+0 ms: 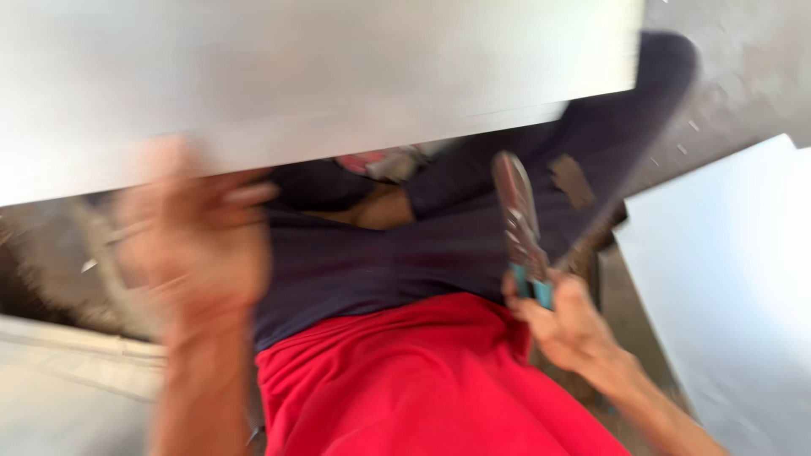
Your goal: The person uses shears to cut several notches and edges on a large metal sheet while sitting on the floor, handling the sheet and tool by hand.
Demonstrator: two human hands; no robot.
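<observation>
The picture is motion-blurred. My right hand (564, 319) grips a pair of pliers (519, 221) by their teal handles, jaws pointing up and away from me over my dark trousers (405, 253). My left hand (196, 232) is raised at the left, fingers apart, just under the lower edge of a large pale grey sheet (312, 76) that spans the top of the view. Whether it touches the sheet is lost in the blur. My red shirt (422, 380) fills the lower middle.
A second pale sheet (726, 287) lies at the right. Grey concrete floor (752, 67) shows at the upper right. A light-coloured ledge (68, 371) runs along the lower left. Something pink and white (380, 162) peeks out beneath the big sheet.
</observation>
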